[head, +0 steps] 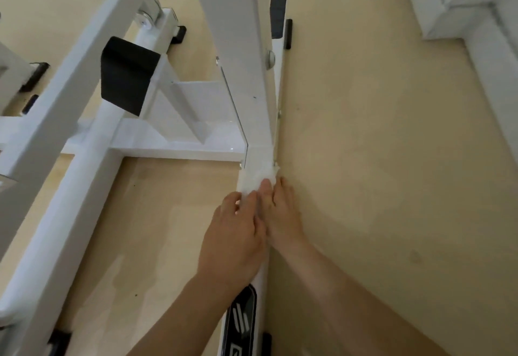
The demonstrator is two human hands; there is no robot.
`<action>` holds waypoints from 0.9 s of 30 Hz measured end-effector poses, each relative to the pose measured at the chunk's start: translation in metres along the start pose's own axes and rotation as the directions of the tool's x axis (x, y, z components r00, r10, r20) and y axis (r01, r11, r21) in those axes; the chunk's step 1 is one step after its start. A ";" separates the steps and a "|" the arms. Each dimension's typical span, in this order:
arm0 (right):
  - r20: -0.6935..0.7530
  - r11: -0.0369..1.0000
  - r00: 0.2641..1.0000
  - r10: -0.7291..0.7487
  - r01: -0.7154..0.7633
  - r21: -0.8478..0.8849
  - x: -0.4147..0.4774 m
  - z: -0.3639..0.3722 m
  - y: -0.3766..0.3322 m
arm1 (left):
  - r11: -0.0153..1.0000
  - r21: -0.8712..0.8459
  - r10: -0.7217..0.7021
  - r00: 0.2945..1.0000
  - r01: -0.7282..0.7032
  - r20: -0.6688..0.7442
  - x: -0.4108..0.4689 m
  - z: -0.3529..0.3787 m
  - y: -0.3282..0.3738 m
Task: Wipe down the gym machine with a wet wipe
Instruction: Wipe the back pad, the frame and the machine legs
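The white gym machine (179, 120) fills the left and middle of the head view, with a low base beam running toward me on the floor. A white wet wipe (256, 177) lies draped over that beam just below the foot of a tall upright post. My left hand (232, 240) lies flat over the beam, fingers straight and reaching the wipe's near edge. My right hand (281, 215) lies alongside it on the beam's right side, its fingertips pressing on the wipe. A black logo plate (241, 325) shows on the beam under my left wrist.
Beige floor (378, 159) spreads to the right of the beam. A black pad (126, 75) sits on a slanted frame member at upper left. Black rubber feet (288, 33) stand under the frame ends. A white wall base (482, 36) runs along the far right.
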State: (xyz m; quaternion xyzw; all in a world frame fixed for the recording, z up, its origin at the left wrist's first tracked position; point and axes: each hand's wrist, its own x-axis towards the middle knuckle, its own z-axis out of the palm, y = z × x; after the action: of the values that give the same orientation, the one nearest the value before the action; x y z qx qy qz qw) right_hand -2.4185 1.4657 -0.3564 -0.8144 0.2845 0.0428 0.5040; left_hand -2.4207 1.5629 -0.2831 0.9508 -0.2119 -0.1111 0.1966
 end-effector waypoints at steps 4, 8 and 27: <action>-0.116 0.991 0.986 0.116 -0.107 0.084 0.015 -0.033 -0.019 | 0.984 0.146 0.092 0.994 -0.100 0.061 0.022 -0.009 0.014; -0.064 0.948 0.996 0.063 -0.039 0.317 -0.003 -0.021 -0.022 | 0.998 -0.066 -0.007 1.000 0.006 -0.016 0.027 -0.008 0.014; 0.034 0.908 0.999 -0.034 0.017 0.418 0.018 0.006 -0.012 | 0.978 -0.170 -0.133 0.989 0.121 -0.062 0.023 -0.005 0.005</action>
State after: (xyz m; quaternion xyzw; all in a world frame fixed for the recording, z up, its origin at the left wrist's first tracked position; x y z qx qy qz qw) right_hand -2.3966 1.4677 -0.3566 -0.6903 0.2662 -0.0093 0.6727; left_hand -2.4005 1.5499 -0.2800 0.9462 -0.1334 -0.1061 0.2749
